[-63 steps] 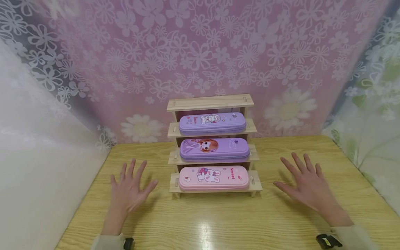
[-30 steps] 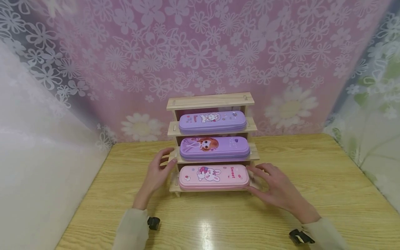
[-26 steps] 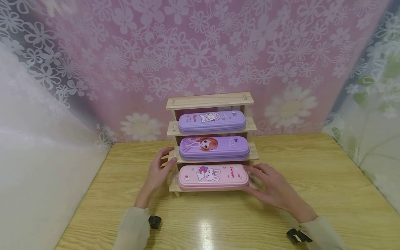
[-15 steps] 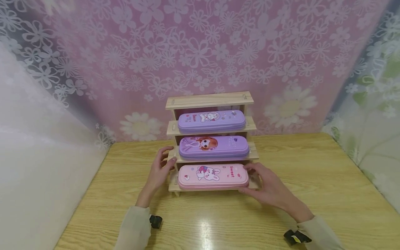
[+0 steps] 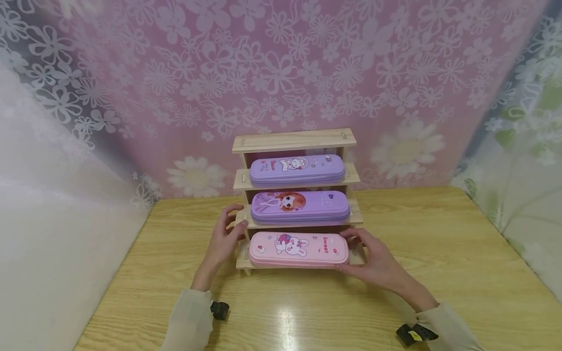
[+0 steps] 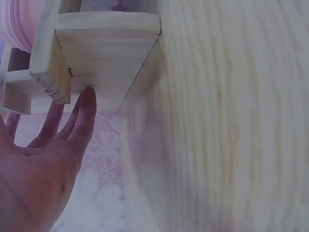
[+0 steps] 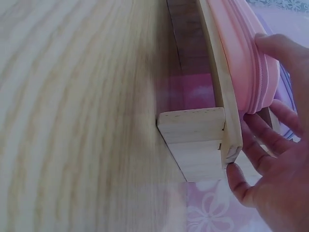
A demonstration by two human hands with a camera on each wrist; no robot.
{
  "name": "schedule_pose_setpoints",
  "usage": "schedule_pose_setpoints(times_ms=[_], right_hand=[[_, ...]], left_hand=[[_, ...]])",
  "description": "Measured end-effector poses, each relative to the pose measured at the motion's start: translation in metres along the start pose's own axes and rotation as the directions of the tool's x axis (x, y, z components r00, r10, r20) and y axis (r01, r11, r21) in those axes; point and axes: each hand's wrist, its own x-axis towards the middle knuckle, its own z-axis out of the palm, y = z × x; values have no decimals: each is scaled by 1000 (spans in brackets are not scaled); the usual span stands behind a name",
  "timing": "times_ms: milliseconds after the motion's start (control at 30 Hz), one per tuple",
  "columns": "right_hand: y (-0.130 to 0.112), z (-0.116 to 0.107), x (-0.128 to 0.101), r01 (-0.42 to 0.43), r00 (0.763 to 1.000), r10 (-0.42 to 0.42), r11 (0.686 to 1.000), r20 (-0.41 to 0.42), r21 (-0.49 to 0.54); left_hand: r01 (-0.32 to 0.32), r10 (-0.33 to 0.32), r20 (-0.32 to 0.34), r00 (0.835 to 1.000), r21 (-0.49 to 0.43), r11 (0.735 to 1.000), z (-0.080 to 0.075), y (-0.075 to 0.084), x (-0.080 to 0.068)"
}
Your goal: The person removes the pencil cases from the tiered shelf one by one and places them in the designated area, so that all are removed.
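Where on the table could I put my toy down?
The table is bare right of the wooden rack, and in front, between the sleeves. The rack's three lower steps hold pencil cases; left hand and right hand flank it.

Left hand (image 5: 223, 237) left of centre, fingers extended, relaxed. Right hand (image 5: 376, 259) right of centre, fingers and thumb curled in a pinch.

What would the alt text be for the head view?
A right hand grips the right end of a pink pencil case on the lowest step of a small wooden rack, while the left hand touches the rack's left side. Two purple pencil cases fill the steps above; the rack stands on a wooden table before a floral curtain.
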Motion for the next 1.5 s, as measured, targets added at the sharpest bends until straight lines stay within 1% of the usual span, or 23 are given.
schedule_pose_setpoints(times_ms=[67,167,300,367,433,533,633,800,900,1000,1100,1200,1300,1367,1500], right_hand=[[0,0,-2,-30,999,30,1000,21,-5],[-1,1,-4,-83,995,85,995,47,-47],[-1,4,-5,-100,993,106,990,51,-98],[-2,4,-4,-109,992,114,989,54,-100],[-2,4,-4,-139,987,145,987,68,-81],[-4,0,-4,-213,971,217,976,103,-50],[-3,-7,-5,-256,958,258,966,124,-27],[0,-23,-9,-269,955,261,963,142,36],[2,-34,-12,-263,957,245,960,158,102],[5,-45,-13,-242,962,212,954,171,178],[7,-54,-15,-237,964,202,948,175,211],[9,-61,-18,-261,959,229,944,169,202],[12,-68,-21,-266,959,242,948,148,176],[15,-72,-23,-258,962,237,952,136,162],[23,-81,-29,-249,965,229,953,128,172]], left_hand=[[-3,3,6,1000,-2,1000,0,1,-1],[-7,7,8,1000,-6,1000,1,1,-2],[-7,7,0,1000,-13,1000,1,-1,0],[-9,9,1,1000,-17,1000,1,-2,1],[-14,14,5,1000,-19,1000,1,-3,2],[-24,25,15,1000,-25,999,0,-4,3],[-34,35,23,999,-30,999,0,-4,4],[-37,38,24,999,-25,999,1,-4,3],[-33,34,27,999,-24,999,1,-4,3],[-26,26,26,999,-27,999,1,-5,3],[-17,18,24,1000,-29,999,1,-5,3],[-16,17,26,1000,-35,999,0,-6,4],[-23,24,31,999,-38,999,-1,-7,5],[-26,28,31,999,-39,999,-1,-7,5],[-27,28,33,999,-40,999,-1,-7,6]])
